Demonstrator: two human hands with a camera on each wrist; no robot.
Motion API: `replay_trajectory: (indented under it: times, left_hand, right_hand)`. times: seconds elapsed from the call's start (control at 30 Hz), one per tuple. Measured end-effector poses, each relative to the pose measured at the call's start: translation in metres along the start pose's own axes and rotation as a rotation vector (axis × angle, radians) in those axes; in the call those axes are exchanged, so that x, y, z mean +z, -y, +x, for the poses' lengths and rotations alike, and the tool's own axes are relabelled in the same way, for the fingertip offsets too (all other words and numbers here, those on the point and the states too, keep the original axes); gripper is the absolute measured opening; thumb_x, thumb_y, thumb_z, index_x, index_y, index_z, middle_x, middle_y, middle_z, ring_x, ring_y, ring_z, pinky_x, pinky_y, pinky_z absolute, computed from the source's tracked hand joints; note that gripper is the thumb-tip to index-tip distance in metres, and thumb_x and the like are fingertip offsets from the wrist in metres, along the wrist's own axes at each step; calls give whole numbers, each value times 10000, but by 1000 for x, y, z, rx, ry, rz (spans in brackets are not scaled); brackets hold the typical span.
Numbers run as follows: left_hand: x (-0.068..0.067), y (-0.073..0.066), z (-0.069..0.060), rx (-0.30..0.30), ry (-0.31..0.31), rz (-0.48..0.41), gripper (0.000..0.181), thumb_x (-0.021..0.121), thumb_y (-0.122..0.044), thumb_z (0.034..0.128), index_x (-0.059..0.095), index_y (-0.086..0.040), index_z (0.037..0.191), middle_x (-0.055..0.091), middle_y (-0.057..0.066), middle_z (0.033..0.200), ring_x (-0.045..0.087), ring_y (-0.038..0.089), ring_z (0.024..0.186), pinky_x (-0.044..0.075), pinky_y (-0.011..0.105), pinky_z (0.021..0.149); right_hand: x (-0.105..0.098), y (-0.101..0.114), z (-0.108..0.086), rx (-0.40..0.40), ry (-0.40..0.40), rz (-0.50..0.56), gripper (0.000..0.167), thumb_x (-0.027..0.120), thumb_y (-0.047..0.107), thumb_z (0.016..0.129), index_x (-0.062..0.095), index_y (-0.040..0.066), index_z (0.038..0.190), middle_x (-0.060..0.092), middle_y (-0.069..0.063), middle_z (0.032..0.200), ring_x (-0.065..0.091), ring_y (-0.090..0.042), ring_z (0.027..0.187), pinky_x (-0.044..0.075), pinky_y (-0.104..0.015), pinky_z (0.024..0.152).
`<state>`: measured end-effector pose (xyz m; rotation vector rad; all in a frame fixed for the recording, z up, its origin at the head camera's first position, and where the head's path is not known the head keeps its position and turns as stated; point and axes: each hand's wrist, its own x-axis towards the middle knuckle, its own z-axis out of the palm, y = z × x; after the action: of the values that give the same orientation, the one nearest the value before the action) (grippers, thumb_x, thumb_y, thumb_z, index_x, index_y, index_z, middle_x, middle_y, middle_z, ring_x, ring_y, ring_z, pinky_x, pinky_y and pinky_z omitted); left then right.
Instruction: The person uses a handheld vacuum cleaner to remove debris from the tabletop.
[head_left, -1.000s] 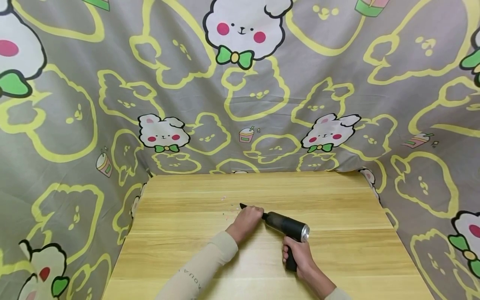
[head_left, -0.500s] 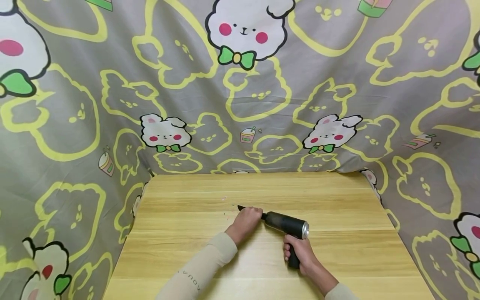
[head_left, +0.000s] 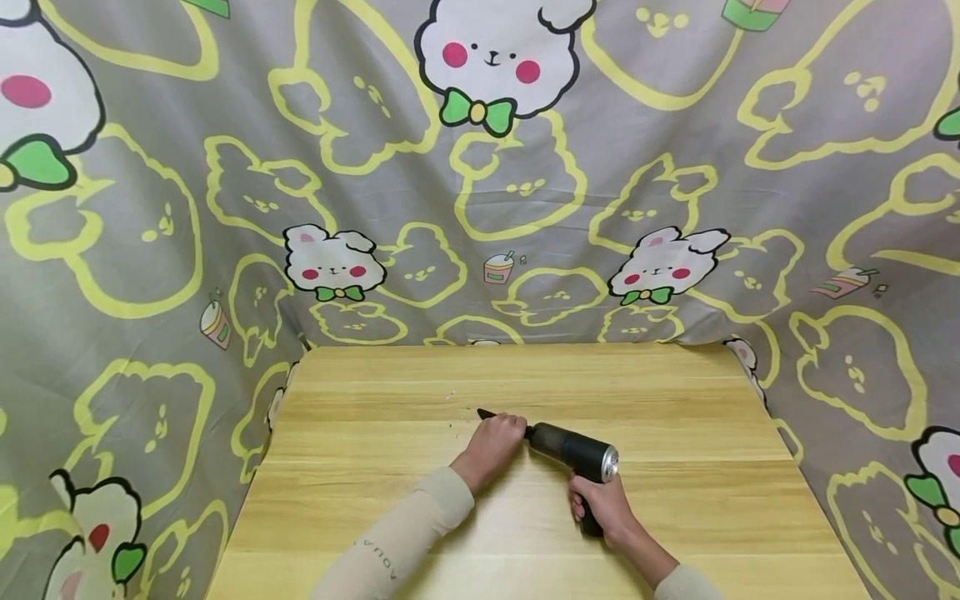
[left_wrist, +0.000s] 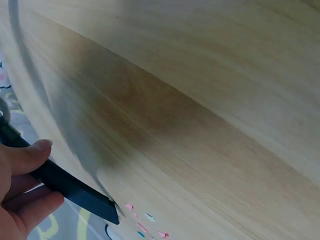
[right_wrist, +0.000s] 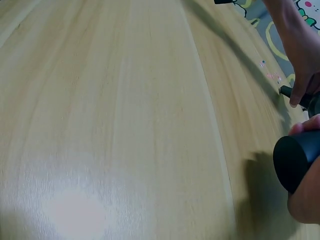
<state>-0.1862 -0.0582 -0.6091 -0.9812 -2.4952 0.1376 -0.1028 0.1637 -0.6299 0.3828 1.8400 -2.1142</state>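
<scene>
A black handheld vacuum (head_left: 573,448) with a silver end is held over the wooden table. My right hand (head_left: 606,507) grips its handle, whose dark base (right_wrist: 290,162) shows large in the right wrist view. The fingers of my left hand (head_left: 491,446) hold the narrow black nozzle (head_left: 486,413) at the front. In the left wrist view my left hand (left_wrist: 22,185) pinches the nozzle (left_wrist: 80,192) between thumb and fingers, its slanted tip beside small pink and blue paper scraps (left_wrist: 142,227). Those scraps (right_wrist: 274,76) also lie past the tip in the right wrist view.
The wooden table (head_left: 360,500) extends around both arms. A grey curtain (head_left: 442,192) with yellow outlines and white rabbit figures hangs behind the table and along both sides.
The nozzle tip has shifted slightly left over the scraps, and fewer scraps show near it. The handle's lower end has swung a little to the right with my right hand.
</scene>
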Motion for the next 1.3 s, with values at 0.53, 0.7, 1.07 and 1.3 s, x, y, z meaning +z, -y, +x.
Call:
replay_trajectory:
  times: [0.53, 0.7, 1.07, 1.3]
  left_hand:
    - [6, 14, 5, -50, 5, -76, 159, 741, 71, 861, 722, -87, 860, 763, 23, 764, 727, 110, 657, 609, 214, 578]
    - [8, 19, 5, -67, 0, -81, 164, 733, 84, 853, 703, -76, 850, 774, 34, 783, 743, 124, 680, 618, 225, 589]
    - [7, 26, 2, -86, 18, -78, 179, 739, 96, 841, 699, -79, 838, 750, 23, 740, 723, 110, 641, 598, 213, 555]
    - [6, 35, 4, -123, 76, -119, 136, 715, 87, 893, 715, -47, 917, 762, 63, 784, 744, 144, 671, 611, 209, 578]
  right_hand:
    - [5, 14, 14, -16, 11, -37, 55, 618, -13, 900, 567, -17, 920, 517, -44, 568, 491, -171, 442, 476, -304, 434]
    - [9, 16, 20, -14, 24, -55, 80, 601, 1, 910, 554, -54, 944, 512, -41, 567, 487, -171, 441, 474, -302, 432]
    - [16, 20, 26, 4, 37, -63, 181, 599, 3, 895, 542, -110, 1025, 498, -39, 578, 475, -162, 445, 466, -302, 429]
    - [25, 22, 32, -3, 22, -54, 49, 607, -13, 898, 562, 5, 894, 517, -41, 556, 487, -174, 442, 474, -317, 432]
